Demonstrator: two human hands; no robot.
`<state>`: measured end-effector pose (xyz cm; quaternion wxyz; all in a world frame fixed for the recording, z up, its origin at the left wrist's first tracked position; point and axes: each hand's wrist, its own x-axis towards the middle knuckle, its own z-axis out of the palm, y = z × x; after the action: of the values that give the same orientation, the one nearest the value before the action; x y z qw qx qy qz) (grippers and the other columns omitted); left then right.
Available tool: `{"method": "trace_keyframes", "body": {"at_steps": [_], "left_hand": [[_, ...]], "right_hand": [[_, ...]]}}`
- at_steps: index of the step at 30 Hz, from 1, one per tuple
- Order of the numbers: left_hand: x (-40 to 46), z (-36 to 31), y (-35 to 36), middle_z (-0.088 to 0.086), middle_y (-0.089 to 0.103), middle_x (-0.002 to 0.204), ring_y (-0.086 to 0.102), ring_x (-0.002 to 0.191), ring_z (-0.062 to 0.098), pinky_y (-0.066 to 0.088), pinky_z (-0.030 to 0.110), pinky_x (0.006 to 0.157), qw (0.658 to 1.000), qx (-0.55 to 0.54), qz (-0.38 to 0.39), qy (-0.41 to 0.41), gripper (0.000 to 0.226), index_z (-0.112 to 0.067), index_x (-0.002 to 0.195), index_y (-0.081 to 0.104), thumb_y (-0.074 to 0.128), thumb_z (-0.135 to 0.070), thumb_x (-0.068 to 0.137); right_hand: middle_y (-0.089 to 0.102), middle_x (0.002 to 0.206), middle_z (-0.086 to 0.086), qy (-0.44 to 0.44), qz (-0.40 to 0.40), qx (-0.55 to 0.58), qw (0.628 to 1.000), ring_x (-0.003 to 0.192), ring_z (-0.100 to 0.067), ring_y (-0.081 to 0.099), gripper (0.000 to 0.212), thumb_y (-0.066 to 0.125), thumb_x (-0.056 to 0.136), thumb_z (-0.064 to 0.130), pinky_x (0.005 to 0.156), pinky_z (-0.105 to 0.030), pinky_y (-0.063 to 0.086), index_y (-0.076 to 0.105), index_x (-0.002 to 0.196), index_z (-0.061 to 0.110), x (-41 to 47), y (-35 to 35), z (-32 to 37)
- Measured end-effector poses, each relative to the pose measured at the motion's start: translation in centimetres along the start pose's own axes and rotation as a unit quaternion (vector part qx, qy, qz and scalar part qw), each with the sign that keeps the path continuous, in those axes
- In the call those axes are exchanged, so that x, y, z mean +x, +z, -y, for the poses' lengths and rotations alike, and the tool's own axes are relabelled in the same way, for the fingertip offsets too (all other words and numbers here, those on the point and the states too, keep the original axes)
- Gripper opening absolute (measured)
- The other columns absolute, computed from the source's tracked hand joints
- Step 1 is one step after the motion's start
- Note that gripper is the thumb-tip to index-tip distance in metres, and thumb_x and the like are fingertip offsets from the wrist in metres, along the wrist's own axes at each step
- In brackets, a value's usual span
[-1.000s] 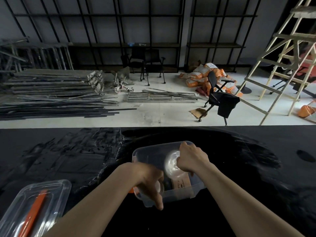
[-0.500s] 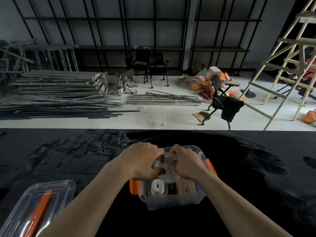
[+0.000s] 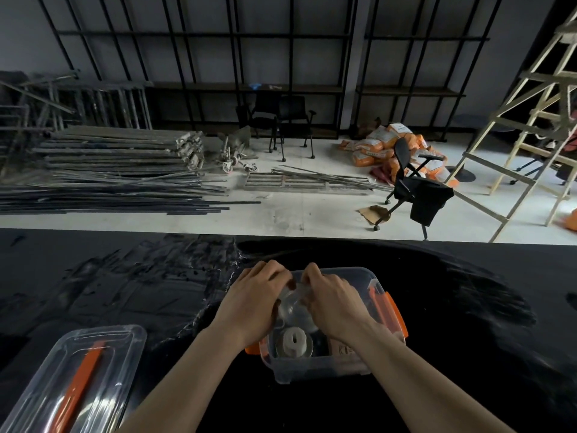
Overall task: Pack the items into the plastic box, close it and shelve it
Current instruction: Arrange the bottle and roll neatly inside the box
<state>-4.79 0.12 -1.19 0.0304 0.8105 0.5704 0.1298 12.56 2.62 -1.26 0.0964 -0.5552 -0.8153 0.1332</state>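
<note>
A clear plastic box [image 3: 324, 368] with orange side latches [image 3: 394, 310] stands open on the black table [image 3: 125, 292]. Over its far half my left hand [image 3: 253, 303] and my right hand [image 3: 332, 300] together grip a round clear plastic item [image 3: 292, 303]. Below it, inside the box, lie a white spool-like round piece [image 3: 293, 342] and a brown labelled packet [image 3: 342, 350], partly hidden by my right wrist. The box's clear lid [image 3: 62, 385] with an orange handle strip lies apart at the lower left.
The table's far edge runs across the middle of the view. Beyond it are stacked metal bars [image 3: 109, 170], black chairs [image 3: 415, 189], orange sacks [image 3: 381, 145], a wooden ladder [image 3: 530, 120] and black wall shelving [image 3: 281, 89].
A second ago my left hand held the box's near corner and only my right held the round item. Both hands now grip it over the box; little has shifted in the last half second.
</note>
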Motion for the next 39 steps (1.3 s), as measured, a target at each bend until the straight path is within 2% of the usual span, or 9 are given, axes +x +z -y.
{"method": "trace_keyframes", "body": {"at_steps": [4,8,17,23,27,29,31,36,39], "left_hand": [[0.0,-0.1,0.0,-0.011,0.055,0.135,0.041,0.135,0.011,0.046,0.03,0.101,0.999,-0.039,0.006,-0.025,0.045,-0.027,0.141,0.05,0.06,-0.021,0.098],[-0.1,0.0,-0.2,-0.009,0.053,0.139,0.039,0.141,0.01,0.05,0.032,0.102,0.999,-0.027,0.028,-0.033,0.045,-0.026,0.143,0.052,0.056,-0.021,0.099],[0.1,-0.2,0.0,-0.009,0.05,0.14,0.053,0.13,0.01,0.053,0.037,0.098,0.996,-0.054,0.023,-0.06,0.04,-0.036,0.124,0.061,0.064,-0.012,0.092],[0.5,-0.2,-0.3,-0.004,0.05,0.144,0.055,0.129,0.015,0.053,0.036,0.1,0.998,-0.044,0.021,-0.048,0.039,-0.028,0.132,0.059,0.061,-0.016,0.095],[0.7,-0.8,-0.3,-0.009,0.062,0.132,0.044,0.138,0.014,0.031,0.03,0.118,0.999,0.044,-0.019,0.01,0.031,-0.028,0.125,0.064,0.057,-0.017,0.097],[0.8,-1.3,-0.1,-0.009,0.062,0.134,0.037,0.145,0.016,0.015,0.035,0.128,0.995,0.097,-0.007,0.029,0.029,-0.03,0.125,0.066,0.057,-0.022,0.098],[1.0,-1.9,-0.1,-0.006,0.06,0.137,0.034,0.148,0.019,0.01,0.04,0.13,0.993,0.119,0.011,0.019,0.03,-0.03,0.127,0.066,0.059,-0.024,0.098],[2.2,-2.5,0.7,0.003,0.043,0.141,0.047,0.13,0.025,0.031,0.038,0.12,0.989,0.145,-0.006,-0.018,0.066,-0.022,0.142,0.041,0.076,-0.025,0.086],[3.3,-2.4,1.3,0.01,0.034,0.151,0.046,0.135,0.031,0.037,0.042,0.116,0.982,0.182,0.037,-0.046,0.1,-0.022,0.154,0.022,0.086,-0.031,0.078]], "right_hand": [[0.066,0.109,-0.002,0.005,0.028,0.019,0.999,0.094,-0.028,0.066,0.052,0.068,0.084,0.02,0.078,-0.045,0.057,0.039,0.127,0.029,0.1,0.8,0.1],[0.065,0.103,0.004,0.042,0.023,0.055,0.997,0.092,-0.024,0.063,0.041,0.072,0.078,0.021,0.076,-0.047,0.058,0.046,0.105,0.038,0.9,1.4,-0.3],[0.067,0.111,0.003,0.043,0.041,0.03,0.998,0.101,-0.023,0.065,0.034,0.072,0.082,0.019,0.085,-0.046,0.056,0.059,0.11,0.033,1.0,2.6,-1.0],[0.068,0.117,0.001,0.012,-0.027,-0.017,0.999,0.103,-0.022,0.066,0.036,0.069,0.084,0.013,0.086,-0.033,0.054,0.06,0.118,0.024,0.5,1.0,-0.9],[0.065,0.119,0.001,-0.014,-0.056,-0.057,0.997,0.104,-0.019,0.065,0.031,0.063,0.092,0.018,0.081,-0.029,0.05,0.059,0.122,0.023,-0.3,-1.1,-0.8],[0.063,0.12,0.004,-0.018,-0.061,-0.079,0.995,0.109,-0.018,0.062,0.03,0.062,0.093,0.018,0.073,-0.028,0.042,0.06,0.122,0.024,-0.6,-1.9,-0.8],[0.06,0.117,0.004,-0.025,-0.081,-0.092,0.992,0.11,-0.018,0.058,0.03,0.064,0.091,0.019,0.07,-0.027,0.04,0.059,0.12,0.024,-0.6,-2.2,-1.1],[0.052,0.13,0.002,-0.019,-0.111,-0.125,0.986,0.119,-0.02,0.049,0.066,0.077,0.08,0.039,0.101,-0.034,0.042,0.049,0.138,0.026,-0.1,-1.5,-2.6],[0.051,0.134,0.0,0.01,-0.095,-0.143,0.985,0.124,-0.023,0.049,0.082,0.08,0.075,0.044,0.106,-0.037,0.039,0.041,0.145,0.027,0.2,-1.0,-3.7]]}}
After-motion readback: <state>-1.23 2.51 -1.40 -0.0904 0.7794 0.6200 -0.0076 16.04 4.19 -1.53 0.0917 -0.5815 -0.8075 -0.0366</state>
